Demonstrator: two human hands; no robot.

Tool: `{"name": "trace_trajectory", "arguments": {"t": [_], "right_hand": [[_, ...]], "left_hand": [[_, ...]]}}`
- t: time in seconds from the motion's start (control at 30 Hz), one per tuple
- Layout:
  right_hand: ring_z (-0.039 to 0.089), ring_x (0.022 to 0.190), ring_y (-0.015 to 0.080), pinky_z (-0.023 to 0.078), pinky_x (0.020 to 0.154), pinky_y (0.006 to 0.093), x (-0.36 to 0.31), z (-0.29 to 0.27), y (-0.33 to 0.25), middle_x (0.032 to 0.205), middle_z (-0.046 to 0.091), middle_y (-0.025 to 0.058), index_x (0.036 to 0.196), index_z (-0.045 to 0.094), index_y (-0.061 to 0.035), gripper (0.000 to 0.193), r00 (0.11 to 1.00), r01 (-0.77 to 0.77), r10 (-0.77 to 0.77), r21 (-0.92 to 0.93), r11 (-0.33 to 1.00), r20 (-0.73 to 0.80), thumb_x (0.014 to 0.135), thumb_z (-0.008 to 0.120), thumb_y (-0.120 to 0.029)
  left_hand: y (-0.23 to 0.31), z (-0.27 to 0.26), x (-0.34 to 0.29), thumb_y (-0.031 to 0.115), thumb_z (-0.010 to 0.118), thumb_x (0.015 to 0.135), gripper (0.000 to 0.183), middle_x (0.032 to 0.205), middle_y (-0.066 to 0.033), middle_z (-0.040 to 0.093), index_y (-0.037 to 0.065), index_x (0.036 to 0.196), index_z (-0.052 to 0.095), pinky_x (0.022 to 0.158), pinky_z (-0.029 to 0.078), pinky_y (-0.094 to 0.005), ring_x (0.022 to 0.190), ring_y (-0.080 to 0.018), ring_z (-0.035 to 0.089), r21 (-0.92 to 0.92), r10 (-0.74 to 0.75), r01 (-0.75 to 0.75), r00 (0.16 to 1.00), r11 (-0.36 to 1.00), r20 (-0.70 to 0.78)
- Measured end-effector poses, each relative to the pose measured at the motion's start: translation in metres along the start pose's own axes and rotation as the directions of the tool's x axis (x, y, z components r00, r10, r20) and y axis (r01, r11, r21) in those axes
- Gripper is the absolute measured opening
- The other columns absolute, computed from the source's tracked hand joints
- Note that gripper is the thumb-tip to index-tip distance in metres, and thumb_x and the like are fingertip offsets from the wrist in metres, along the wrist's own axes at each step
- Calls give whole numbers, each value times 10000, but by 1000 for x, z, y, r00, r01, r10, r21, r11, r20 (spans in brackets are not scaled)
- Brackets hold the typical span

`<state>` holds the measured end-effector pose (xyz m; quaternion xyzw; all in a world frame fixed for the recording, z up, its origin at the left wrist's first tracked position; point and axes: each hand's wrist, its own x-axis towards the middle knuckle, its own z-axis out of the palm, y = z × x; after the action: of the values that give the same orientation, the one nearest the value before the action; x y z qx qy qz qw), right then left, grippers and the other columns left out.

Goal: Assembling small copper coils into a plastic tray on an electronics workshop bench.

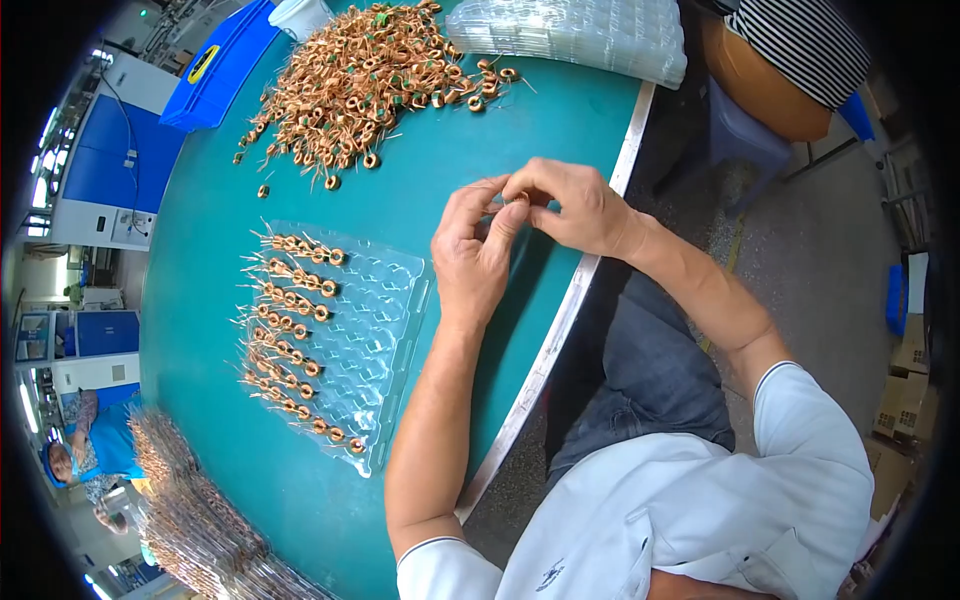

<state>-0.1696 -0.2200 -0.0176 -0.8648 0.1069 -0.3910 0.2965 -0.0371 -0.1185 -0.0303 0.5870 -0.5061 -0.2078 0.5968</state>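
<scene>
White shirt (690, 500), one: nearest my camera, across the lower edge, its wearer close against the green table (560, 115).

Left hand (470, 245), one: thumb and fingers pinching a small copper coil (519, 199), raised above the table near its edge, presumably to keep fine work close to the eyes.

Right hand (585, 205), one: fingers bent, tips brought to the same coil. Knuckles mask the contact from my remote seat, so I cannot tell whether they pinch the ring, a lead, or merely steady it.

Clear tray (385, 350), one: flat beside the left forearm, pockets on the far side bare; rows of coils (290, 301) along its left part, leads pointing left — likely so the wires lie clear of neighbouring pockets.

Loose coil pile (350, 75), one: beyond the tray, heaped, I judge, for picking within reach.

Stacked clear trays (575, 30), one lot: top edge, nested, probably to save room.

Blue bin (215, 70), one: far left edge — beside a white tub (300, 17).
</scene>
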Motion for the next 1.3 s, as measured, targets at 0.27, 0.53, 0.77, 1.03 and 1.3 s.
{"name": "trace_trajectory", "arguments": {"t": [0.27,0.53,0.77,1.03,1.3], "right_hand": [[593,710,87,492,636,220,1,-17,-1,957,626,46,1134,635,-32,257,978,-207,203,144,968,44,886,672,-86],[571,737,80,469,625,227,26,-21,0,897,613,30,1009,673,2,137,933,-300,207,323,897,294,882,668,-50],[601,750,130,482,625,243,15,-6,7,854,620,68,857,625,-4,111,998,49,-58,300,953,21,798,678,73],[625,786,114,521,678,242,25,6,15,970,629,66,1109,551,-3,181,954,-256,295,650,715,52,952,595,-84],[635,887,124,559,707,263,26,21,11,995,635,70,1069,586,-5,223,930,-365,235,772,520,281,874,691,-33]], "left_hand": [[1,-6,-1,182,727,866,300,886,-46,636,18,1108,663,729,498,-263,779,-126,606,-296,-188,196,981,935,57],[4,-13,-3,224,756,830,284,795,-53,619,17,1016,705,649,467,-284,694,-125,564,-16,-122,125,983,992,134],[7,-16,-1,237,766,817,289,743,-40,620,17,999,723,626,444,-266,663,-112,553,-12,-217,225,948,974,231],[-2,-17,2,189,673,918,273,966,-69,631,-34,1074,690,676,488,-224,830,-117,604,-236,-129,115,991,965,-43],[-6,-13,4,195,646,938,295,1235,-115,554,15,1170,670,928,481,-305,1121,-196,557,-201,-25,-7,987,980,-161]]}}
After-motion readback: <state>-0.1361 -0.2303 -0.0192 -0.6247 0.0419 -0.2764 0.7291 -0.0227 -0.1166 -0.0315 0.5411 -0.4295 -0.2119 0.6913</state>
